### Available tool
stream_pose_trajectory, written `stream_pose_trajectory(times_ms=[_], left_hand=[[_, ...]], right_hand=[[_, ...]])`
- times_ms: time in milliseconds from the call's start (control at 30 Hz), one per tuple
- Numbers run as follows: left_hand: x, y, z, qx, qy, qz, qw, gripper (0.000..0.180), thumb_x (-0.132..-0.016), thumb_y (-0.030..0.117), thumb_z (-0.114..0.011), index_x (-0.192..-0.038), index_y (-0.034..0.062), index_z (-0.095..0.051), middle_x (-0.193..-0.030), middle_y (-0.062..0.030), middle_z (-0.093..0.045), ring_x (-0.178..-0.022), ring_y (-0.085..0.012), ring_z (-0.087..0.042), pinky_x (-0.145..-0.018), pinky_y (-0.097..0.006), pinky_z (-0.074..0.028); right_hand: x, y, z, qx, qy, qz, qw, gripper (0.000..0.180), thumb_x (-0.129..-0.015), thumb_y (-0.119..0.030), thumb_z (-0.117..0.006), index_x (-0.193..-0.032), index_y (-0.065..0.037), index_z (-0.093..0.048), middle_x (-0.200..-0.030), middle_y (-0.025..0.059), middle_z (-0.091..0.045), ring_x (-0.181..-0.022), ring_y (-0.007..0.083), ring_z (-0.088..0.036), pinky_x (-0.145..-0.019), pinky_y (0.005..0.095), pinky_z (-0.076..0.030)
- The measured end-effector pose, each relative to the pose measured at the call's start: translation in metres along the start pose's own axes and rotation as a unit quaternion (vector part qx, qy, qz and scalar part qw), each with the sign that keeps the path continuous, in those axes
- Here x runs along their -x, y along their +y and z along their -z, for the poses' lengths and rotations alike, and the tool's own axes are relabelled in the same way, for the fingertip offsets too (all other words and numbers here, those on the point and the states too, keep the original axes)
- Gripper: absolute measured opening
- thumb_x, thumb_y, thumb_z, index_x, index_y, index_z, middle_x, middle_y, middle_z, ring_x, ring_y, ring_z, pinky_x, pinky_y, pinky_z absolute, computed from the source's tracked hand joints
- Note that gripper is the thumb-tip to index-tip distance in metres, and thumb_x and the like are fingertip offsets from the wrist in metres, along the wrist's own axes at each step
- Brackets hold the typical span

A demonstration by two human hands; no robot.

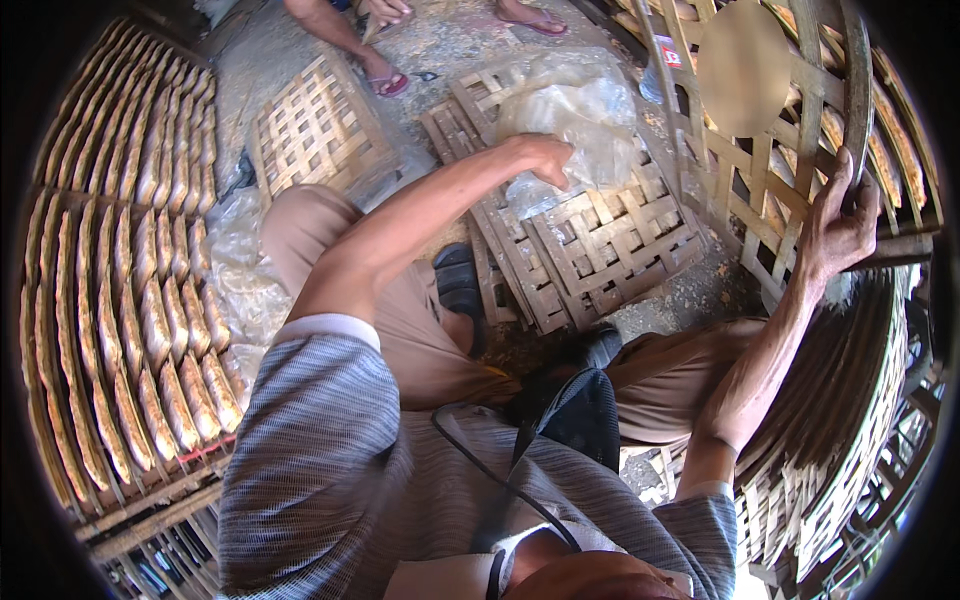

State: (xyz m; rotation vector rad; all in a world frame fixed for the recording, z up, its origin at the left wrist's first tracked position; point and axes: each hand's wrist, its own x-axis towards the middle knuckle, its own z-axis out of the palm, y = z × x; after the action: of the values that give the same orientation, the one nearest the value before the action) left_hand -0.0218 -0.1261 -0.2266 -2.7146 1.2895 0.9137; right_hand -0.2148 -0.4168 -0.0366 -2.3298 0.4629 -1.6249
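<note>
My left hand [548,162] is closed, its fingers gripping a crumpled clear plastic sheet [575,115]. The sheet lies over a stack of woven bamboo trays [630,235] on the floor before me. On the right, my right hand [845,225] wraps its fingers round the wooden edge of an upright woven bamboo tray [765,165], which leans at a slant. A round blurred patch hides part of that tray's weave.
Racks on the left hold many rows of long brown-and-white pieces [150,310]. Another woven tray [320,125] lies on the floor ahead. Beyond it are another person's sandalled feet [388,82] and hand [385,12]. Stacked woven trays [830,430] stand at my right.
</note>
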Motion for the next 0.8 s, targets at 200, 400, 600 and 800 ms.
stream_pose_trajectory(times_ms=[200, 400, 600, 800], left_hand=[[0.083, -0.010, 0.043, 0.059, 0.019, 0.048, 0.997, 0.073, -0.093, 0.044, -0.071, -0.146, -0.0025, -0.051, -0.134, -0.0272, -0.063, -0.123, -0.0385, -0.063, -0.105, -0.051, -0.052], [0.271, -0.089, 0.058, 0.219, 0.530, 0.022, 0.819, 0.038, -0.099, 0.031, -0.069, -0.122, 0.0020, -0.065, -0.108, -0.0159, -0.072, -0.099, -0.0198, -0.070, -0.083, -0.034, -0.058], [0.409, -0.175, -0.146, 0.254, 0.622, 0.374, 0.639, 0.037, -0.095, 0.034, -0.070, -0.111, 0.0011, -0.073, -0.105, -0.0206, -0.076, -0.098, -0.0346, -0.074, -0.088, -0.042, -0.057], [0.436, -0.151, -0.368, 0.306, 0.446, 0.584, 0.605, 0.034, -0.087, 0.032, -0.078, -0.109, 0.0081, -0.072, -0.102, -0.0167, -0.077, -0.094, -0.0341, -0.075, -0.087, -0.042, -0.058]], right_hand=[[0.014, 0.000, -0.008, 0.106, -0.045, 0.187, 0.976, 0.021, -0.096, -0.026, -0.078, -0.098, -0.005, -0.077, -0.068, 0.0093, -0.070, -0.053, 0.0155, -0.063, -0.052, 0.0317, -0.049], [0.060, -0.009, -0.056, 0.071, -0.057, 0.292, 0.952, 0.024, -0.092, -0.027, -0.081, -0.103, -0.007, -0.076, -0.084, 0.0104, -0.074, -0.067, 0.0264, -0.071, -0.057, 0.0376, -0.055], [0.157, -0.040, -0.077, -0.014, -0.250, 0.307, 0.918, 0.017, -0.098, -0.025, -0.073, -0.093, -0.009, -0.069, -0.072, 0.0100, -0.067, -0.057, 0.0284, -0.064, -0.047, 0.0438, -0.046], [0.255, -0.078, -0.050, -0.050, -0.481, 0.311, 0.818, 0.022, -0.098, -0.018, -0.068, -0.116, -0.007, -0.060, -0.105, 0.0130, -0.069, -0.077, 0.0314, -0.071, -0.062, 0.0444, -0.059]])
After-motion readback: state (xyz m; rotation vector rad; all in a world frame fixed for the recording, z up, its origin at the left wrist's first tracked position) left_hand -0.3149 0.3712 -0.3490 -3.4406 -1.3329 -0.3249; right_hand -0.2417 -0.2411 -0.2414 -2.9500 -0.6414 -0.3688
